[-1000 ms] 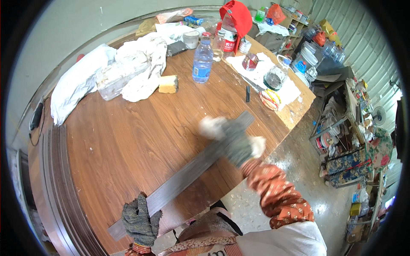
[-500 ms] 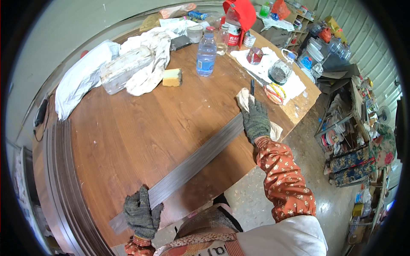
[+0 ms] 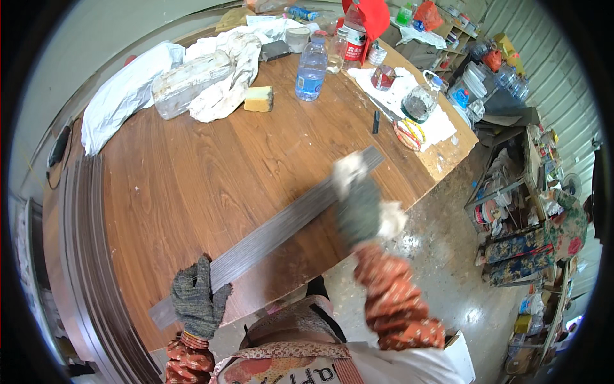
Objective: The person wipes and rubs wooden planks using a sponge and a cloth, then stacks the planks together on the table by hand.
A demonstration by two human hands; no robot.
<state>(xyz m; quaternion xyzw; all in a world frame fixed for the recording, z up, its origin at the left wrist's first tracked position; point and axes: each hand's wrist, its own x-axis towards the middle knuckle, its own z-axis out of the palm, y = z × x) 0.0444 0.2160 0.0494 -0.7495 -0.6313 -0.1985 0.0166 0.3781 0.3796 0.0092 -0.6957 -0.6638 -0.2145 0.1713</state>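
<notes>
A long, narrow grey wood-grain strip (image 3: 278, 226) lies slantwise across the brown tabletop. My left hand (image 3: 196, 299), in a dark grey knit glove, is closed over its near left end. Toward the far right end my right hand (image 3: 358, 214), also gloved, presses a whitish cloth (image 3: 349, 171) against the strip. This hand is smeared by motion, and cloth sticks out on both sides of it. The strip's far tip shows bare beyond the cloth.
Several similar strips (image 3: 96, 256) are stacked along the table's left side. Behind stand a yellow sponge (image 3: 258, 99), a water bottle (image 3: 311, 70) and a white-wrapped block (image 3: 192, 86). A black cutter-like tool (image 3: 376, 121) lies near a glass jar (image 3: 419, 104).
My right hand has slid with the cloth along the strip, back toward me, uncovering the far tip. My left hand still holds the near end. The view has shifted slightly.
</notes>
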